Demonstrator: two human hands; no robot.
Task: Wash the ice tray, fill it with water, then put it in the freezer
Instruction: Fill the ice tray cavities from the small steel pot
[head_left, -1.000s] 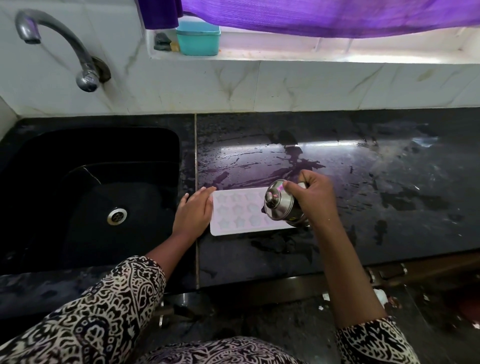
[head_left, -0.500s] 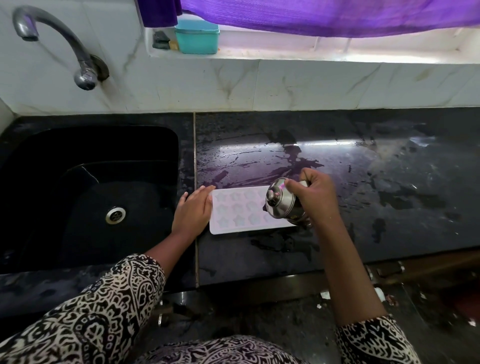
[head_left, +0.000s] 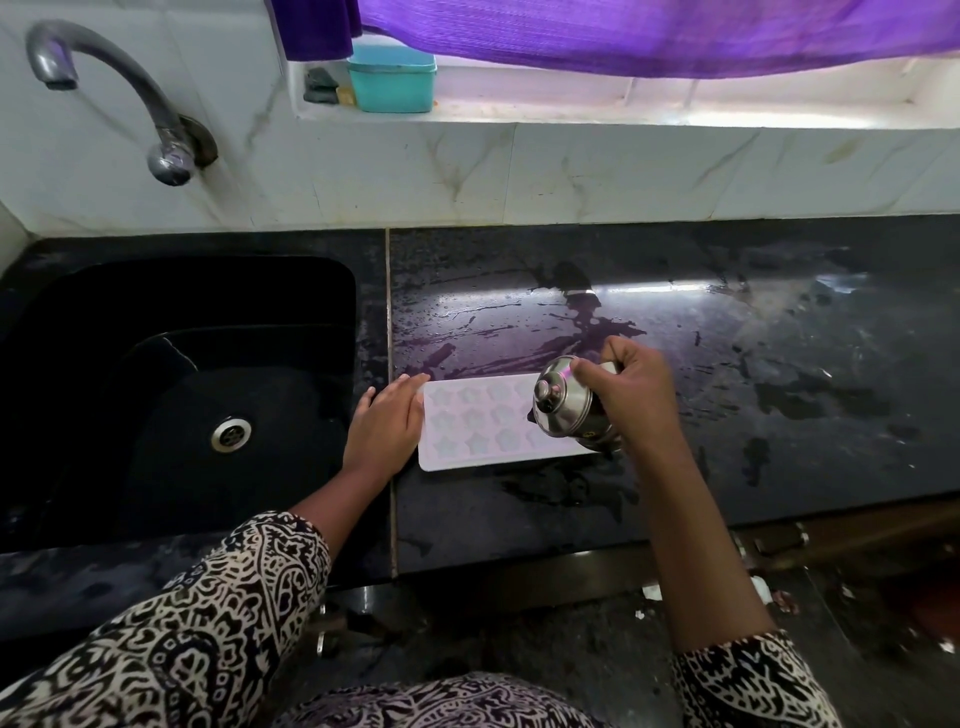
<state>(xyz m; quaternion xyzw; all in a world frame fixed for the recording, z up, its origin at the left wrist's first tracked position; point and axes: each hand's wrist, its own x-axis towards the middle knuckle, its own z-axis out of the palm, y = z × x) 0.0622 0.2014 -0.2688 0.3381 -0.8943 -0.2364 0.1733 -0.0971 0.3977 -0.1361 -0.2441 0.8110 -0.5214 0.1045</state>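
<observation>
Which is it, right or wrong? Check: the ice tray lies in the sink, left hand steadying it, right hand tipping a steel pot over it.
Wrong. The head view shows the ice tray on the countertop beside the sink, not in it. Left hand steadying it, right hand tipping the steel pot over it: correct.

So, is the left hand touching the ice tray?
Touching. In the head view the left hand lies against the left edge of the ice tray, no gap.

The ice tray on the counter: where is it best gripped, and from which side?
Probably grip the ice tray by the flat rim at both short ends, one hand from each side: it lies flat, long and thin, star cavities up. The left hand rests at the left end.
</observation>
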